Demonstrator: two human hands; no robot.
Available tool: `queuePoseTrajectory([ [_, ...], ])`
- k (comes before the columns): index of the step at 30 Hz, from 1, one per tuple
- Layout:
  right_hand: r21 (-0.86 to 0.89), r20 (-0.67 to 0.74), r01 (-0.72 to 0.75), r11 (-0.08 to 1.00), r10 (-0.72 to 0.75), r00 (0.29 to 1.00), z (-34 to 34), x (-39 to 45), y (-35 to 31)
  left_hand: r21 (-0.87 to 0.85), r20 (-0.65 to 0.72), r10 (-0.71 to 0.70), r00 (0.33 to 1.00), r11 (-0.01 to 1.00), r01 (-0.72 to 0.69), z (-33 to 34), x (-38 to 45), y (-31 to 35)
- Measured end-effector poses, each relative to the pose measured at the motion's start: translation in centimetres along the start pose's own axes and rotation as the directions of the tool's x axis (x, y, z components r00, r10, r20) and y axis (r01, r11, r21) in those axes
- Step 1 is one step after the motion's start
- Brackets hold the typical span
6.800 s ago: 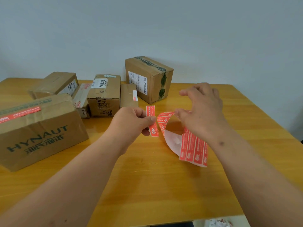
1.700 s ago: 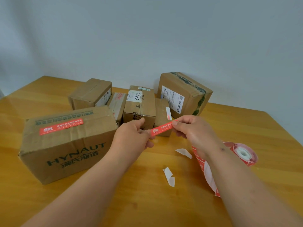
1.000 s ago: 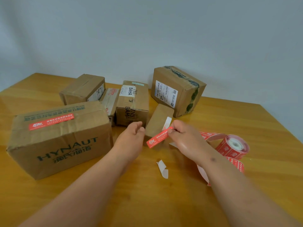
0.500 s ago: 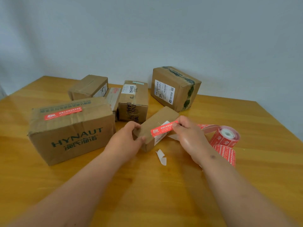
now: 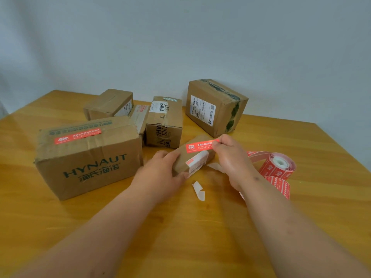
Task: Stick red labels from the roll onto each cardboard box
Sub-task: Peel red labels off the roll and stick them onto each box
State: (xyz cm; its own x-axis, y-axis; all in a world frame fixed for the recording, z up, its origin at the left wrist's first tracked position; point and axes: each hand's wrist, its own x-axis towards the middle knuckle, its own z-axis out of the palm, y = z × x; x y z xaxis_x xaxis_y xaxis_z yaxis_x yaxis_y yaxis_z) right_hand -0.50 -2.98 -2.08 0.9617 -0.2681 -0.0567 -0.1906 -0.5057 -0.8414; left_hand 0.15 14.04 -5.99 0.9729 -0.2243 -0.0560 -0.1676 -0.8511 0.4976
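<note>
A small flat cardboard box point(image 5: 183, 157) lies mid-table, and my left hand point(image 5: 160, 173) grips its near end. My right hand point(image 5: 230, 155) pinches the right end of a loose red label point(image 5: 199, 146) that lies along the box's top edge. The roll of red labels point(image 5: 278, 166) rests on the table to the right, with a strip trailing toward my right wrist. The big HYNAUT box point(image 5: 88, 157) at left carries a red label point(image 5: 77, 135) on its top.
Several more cardboard boxes stand behind: one at back left point(image 5: 109, 104), a flat one point(image 5: 139, 117), a BAHA box point(image 5: 164, 121) and a taped box point(image 5: 216, 107) at back right. Two white backing scraps point(image 5: 198, 190) lie on the wooden table point(image 5: 180, 237).
My left hand let go of the label and took hold of the small box, pulling it nearer. My right hand carried the label over and onto the box's top.
</note>
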Motion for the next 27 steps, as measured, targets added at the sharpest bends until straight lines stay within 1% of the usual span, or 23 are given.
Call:
queuePoseTrajectory([
  [2, 0.040, -0.018, -0.014, 0.999, 0.015, 1.000, -0.8, 0.0, 0.0, 0.035, 0.035, 0.024, 0.999, 0.999, -0.025, -0.7, -0.4, -0.5],
  [5, 0.094, -0.018, -0.032, 0.995, 0.033, 0.999, -1.0, 0.2, -0.1, 0.078, 0.128, 0.062, 0.990, 0.994, -0.072, -2.0, -1.4, -1.5],
  [7, 0.132, 0.001, -0.039, 0.990, 0.039, 0.999, -0.3, 0.3, 0.0, 0.102, 0.174, 0.075, 0.982, 0.990, -0.093, -2.8, -1.9, -2.0],
  [9, 0.149, 0.036, -0.044, 0.988, 0.039, 0.999, 0.7, 0.0, 0.2, 0.133, 0.185, 0.100, 0.978, 0.983, -0.126, -3.0, -2.2, -2.2],
  [12, 0.122, 0.048, -0.025, 0.992, 0.019, 0.999, 1.9, -0.6, 0.6, 0.172, 0.164, 0.188, 0.968, 0.961, -0.216, -2.4, -2.3, -1.9],
  [15, 0.205, 0.003, -0.040, 0.978, 0.040, 0.999, 1.7, -1.2, 0.8, 0.146, 0.153, 0.223, 0.963, 0.958, -0.246, -1.4, -2.1, -1.9],
  [17, 0.263, -0.034, -0.044, 0.964, 0.055, 0.998, 1.2, -1.5, 1.1, 0.109, 0.113, 0.242, 0.964, 0.961, -0.254, -1.1, -1.9, -2.2],
  [19, 0.275, -0.063, -0.036, 0.961, 0.055, 0.997, 0.7, -1.9, 1.4, 0.100, 0.073, 0.284, 0.956, 0.952, -0.290, -1.0, -1.9, -2.3],
  [22, 0.184, -0.085, -0.017, 0.983, 0.033, 0.996, 0.7, -2.3, 1.7, 0.062, 0.009, 0.309, 0.951, 0.949, -0.309, -0.9, -2.1, -2.1],
  [27, 0.014, -0.090, 0.058, 0.998, -0.056, 0.994, 1.3, -2.5, 1.1, 0.012, -0.121, 0.273, 0.954, 0.962, -0.273, -0.6, -2.5, -2.8],
])
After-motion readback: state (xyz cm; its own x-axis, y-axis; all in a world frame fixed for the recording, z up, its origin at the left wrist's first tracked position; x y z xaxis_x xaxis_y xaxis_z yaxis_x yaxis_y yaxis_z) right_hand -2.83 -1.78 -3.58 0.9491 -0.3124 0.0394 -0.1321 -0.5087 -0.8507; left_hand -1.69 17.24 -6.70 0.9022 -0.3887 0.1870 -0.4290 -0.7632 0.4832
